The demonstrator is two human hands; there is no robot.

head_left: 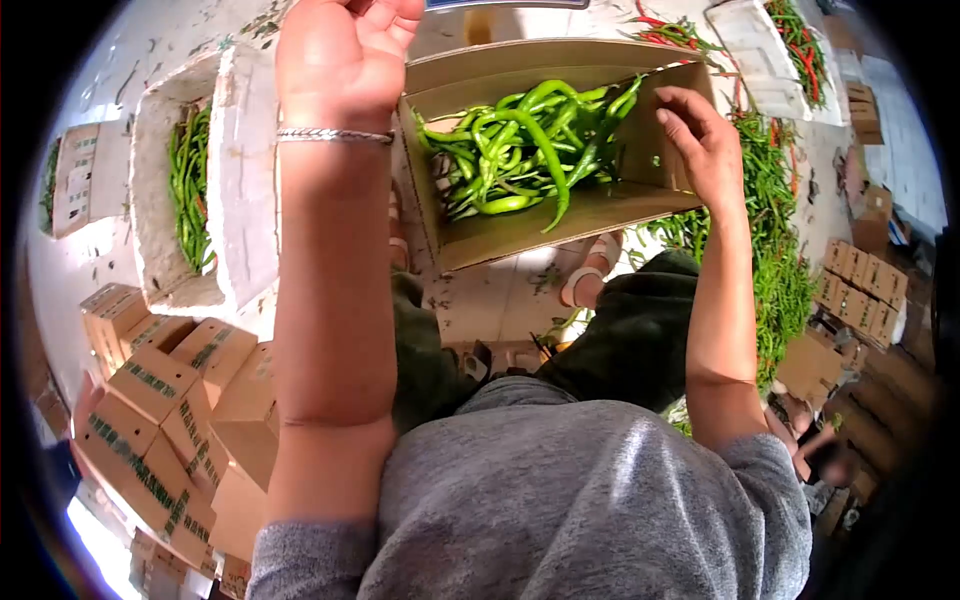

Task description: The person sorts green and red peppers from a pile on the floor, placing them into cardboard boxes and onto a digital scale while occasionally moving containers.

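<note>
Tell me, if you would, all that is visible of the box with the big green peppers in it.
The box is rectangular, plain brown, apparently cardboard, with an open top and straight walls. It stands in front of the person, slightly askew in view. Green peppers lie heaped inside; bare bottom shows at the right. The right hand is at its right end; whether it touches is unclear. What supports the box is hidden.

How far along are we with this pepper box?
Green peppers are already in the cardboard box. The right hand holds none visible; the left hand is partly cut off. Seemingly left: filling bare space, closing the box. The loose pile remains outside.
</note>
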